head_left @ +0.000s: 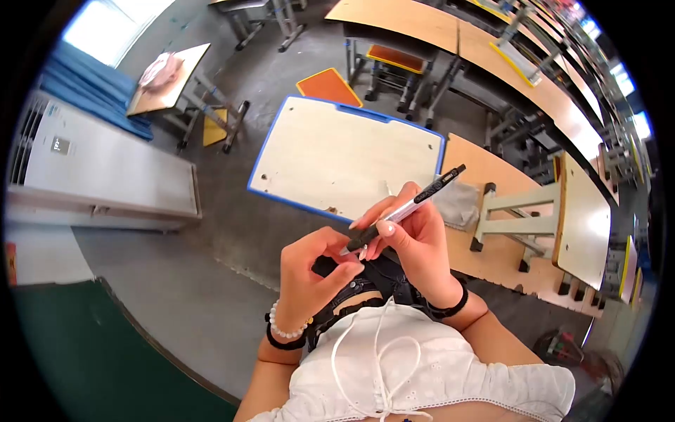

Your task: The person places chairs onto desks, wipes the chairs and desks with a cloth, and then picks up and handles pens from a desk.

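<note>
A retractable ballpoint pen point(403, 212) with a pale barrel, dark grip and black upper end is held at a slant before my body, its pointed end down to the left. My right hand point(422, 243) is closed on the barrel, thumb and fingers pinching it near the grip. At the pointed end, my left hand point(313, 271) has its thumb and index finger curled about the tip; the exact contact is partly hidden. Below and beyond the hands is a white desktop point(344, 151) with a blue rim.
A crumpled pale cloth or bag point(457, 202) lies beside the blue-rimmed desktop. An upturned stool point(524, 218) rests on the wooden desks at right. A white cabinet point(112, 155) stands left, and a small desk point(179, 74) bears a pinkish bundle. A dark green board point(91, 352) fills the lower left.
</note>
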### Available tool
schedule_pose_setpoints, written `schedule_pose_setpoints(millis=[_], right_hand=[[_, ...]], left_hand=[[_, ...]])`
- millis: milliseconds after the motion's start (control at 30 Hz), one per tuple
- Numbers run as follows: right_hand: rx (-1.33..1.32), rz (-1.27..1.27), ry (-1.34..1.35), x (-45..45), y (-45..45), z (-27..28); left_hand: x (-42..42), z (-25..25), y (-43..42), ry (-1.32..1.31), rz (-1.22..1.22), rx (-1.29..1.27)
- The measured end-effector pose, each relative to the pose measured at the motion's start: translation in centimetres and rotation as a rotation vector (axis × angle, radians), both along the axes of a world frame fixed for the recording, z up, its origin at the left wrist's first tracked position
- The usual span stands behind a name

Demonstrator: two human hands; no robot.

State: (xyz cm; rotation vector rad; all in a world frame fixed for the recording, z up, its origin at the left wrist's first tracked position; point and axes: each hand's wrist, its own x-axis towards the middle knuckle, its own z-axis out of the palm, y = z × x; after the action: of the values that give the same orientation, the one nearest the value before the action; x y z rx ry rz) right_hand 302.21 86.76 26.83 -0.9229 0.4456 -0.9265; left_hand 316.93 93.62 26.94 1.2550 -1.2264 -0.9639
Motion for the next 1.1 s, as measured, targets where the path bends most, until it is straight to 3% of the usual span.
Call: schedule_pose_setpoints(millis=[200, 367, 733, 1100], right_hand=[[0.003, -0.229, -0.022, -2.3, -0.8, 0.8], [-0.160, -0.578, 0.138, -3.0, -1.7, 1.0], [-0.303, -0.728, 0.262, 0.6, -1.7, 1.0], [-0.277, -0.732, 0.114, 3.6, -0.7, 1.0]], left_hand=[[0.1, 1.1, -3.5, 0.099, -0.077, 0.094], [2.6, 2.2, -6.9, 0.114, -0.171, 0.070], [7.8, 1.4, -12.3, 0.103, -0.327, 0.073], [10.1, 0.2, -14.1, 0.128, -0.435, -0.053]])
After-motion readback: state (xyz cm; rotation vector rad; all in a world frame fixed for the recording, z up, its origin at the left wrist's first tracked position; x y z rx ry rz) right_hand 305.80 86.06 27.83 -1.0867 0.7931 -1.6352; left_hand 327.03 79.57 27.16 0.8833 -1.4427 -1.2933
